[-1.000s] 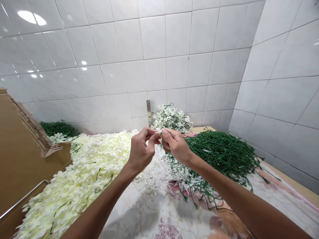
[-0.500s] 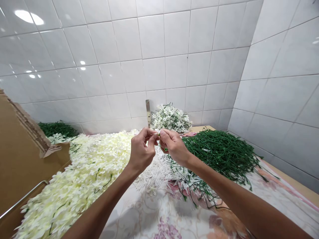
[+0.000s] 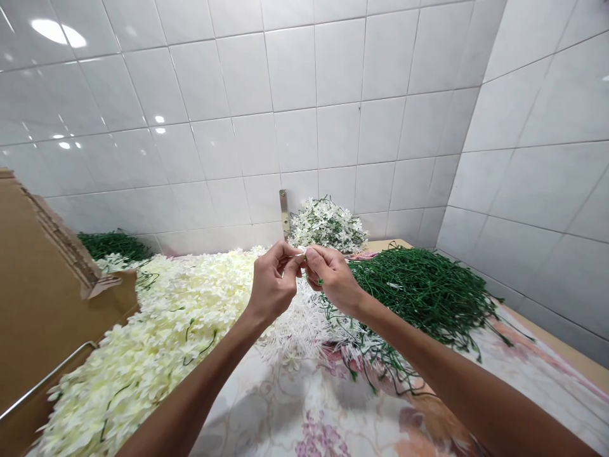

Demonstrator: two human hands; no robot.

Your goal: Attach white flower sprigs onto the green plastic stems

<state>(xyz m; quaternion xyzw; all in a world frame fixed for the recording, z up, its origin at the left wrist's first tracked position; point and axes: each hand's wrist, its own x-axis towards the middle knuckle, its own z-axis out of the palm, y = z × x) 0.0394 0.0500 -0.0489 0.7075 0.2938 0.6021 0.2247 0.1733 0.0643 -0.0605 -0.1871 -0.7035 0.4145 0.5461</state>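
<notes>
My left hand [image 3: 276, 279] pinches a small white artificial flower [image 3: 301, 250], mostly hidden by the fingertips. Against it, my right hand [image 3: 330, 273] is closed on a green plastic stem, of which only a bit shows between the fingers. The fingertips of both hands meet. Below them lies a heap of thin white plastic pieces [image 3: 304, 327]. To the left spreads a big pile of cream-white petals [image 3: 190, 311]. A mound of green plastic stems [image 3: 423, 289] lies on the right, behind my right forearm.
Finished-looking white flowers on green stems [image 3: 328, 225] are heaped by the tiled wall [image 3: 295, 133], beside a metal bracket [image 3: 284, 212]. A cardboard box [image 3: 42, 285] stands at left. More green stems [image 3: 114, 246] lie behind it. A flowered cloth [image 3: 266, 412] covers the table.
Both hands stay together in nearly the same place. The white flower shows less between the fingertips than before. The view has shifted very slightly.
</notes>
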